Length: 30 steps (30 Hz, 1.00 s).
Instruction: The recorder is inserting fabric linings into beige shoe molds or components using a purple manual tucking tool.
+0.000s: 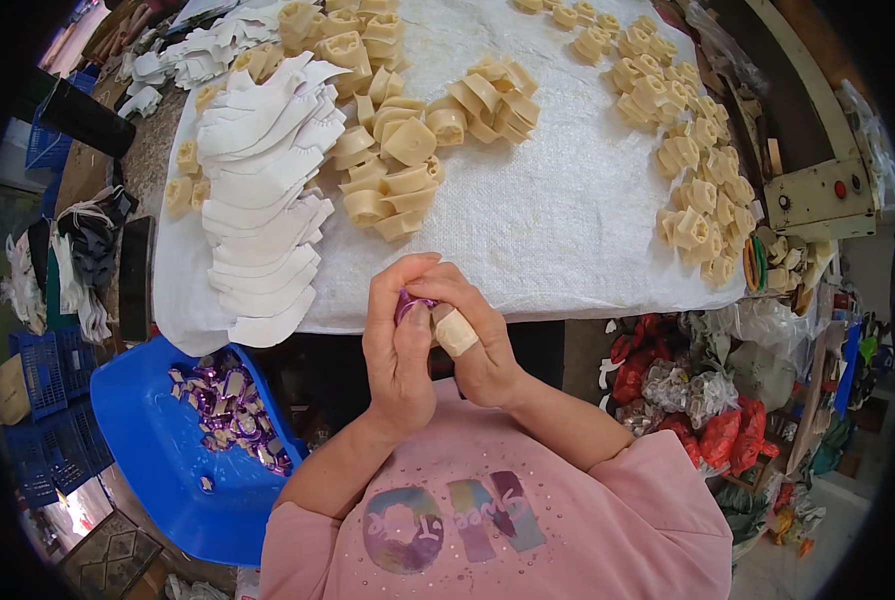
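Note:
My left hand [400,345] and my right hand [476,335] are closed together just off the table's near edge. Between them sits a small shiny purple piece [415,303], mostly covered by the fingers; its full shape is hidden. Both thumbs press in around it, and a beige wrap [456,333] covers part of the right thumb. Ahead of the left hand, white curved cut-outs [258,225] lie overlapped in a long fanned row. Beside them are clustered beige moulded pieces [393,185] that look like shoe heels.
The table [558,220] has a white woven cover. More beige pieces [693,185] line its right side. A blue tub [148,440] at lower left holds many shiny purple pieces [230,405]. Red plastic bags [723,438] lie at right, below a machine with a control panel [818,195].

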Each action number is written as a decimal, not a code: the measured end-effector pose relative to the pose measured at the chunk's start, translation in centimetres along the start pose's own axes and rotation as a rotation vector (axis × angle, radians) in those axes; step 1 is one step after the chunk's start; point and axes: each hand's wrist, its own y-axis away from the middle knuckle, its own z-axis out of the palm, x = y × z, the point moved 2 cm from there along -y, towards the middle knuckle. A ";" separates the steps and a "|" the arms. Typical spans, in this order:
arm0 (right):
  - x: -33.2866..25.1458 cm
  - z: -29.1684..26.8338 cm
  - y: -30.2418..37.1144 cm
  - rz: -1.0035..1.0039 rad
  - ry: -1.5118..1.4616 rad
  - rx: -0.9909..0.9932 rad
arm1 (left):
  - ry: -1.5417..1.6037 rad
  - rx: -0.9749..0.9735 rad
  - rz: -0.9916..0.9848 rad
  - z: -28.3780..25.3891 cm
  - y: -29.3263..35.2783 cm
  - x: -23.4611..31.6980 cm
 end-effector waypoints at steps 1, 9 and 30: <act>0.1 -0.1 0.0 0.001 0.003 0.002 | -0.059 -0.041 0.027 -0.1 0.0 -0.3; -0.8 -1.4 -1.1 0.445 -0.079 -0.031 | 0.445 -0.135 -0.142 -1.3 -0.9 0.0; 0.6 -3.9 -2.9 0.502 -0.278 -0.227 | -0.685 -0.225 0.304 -2.7 -1.4 4.1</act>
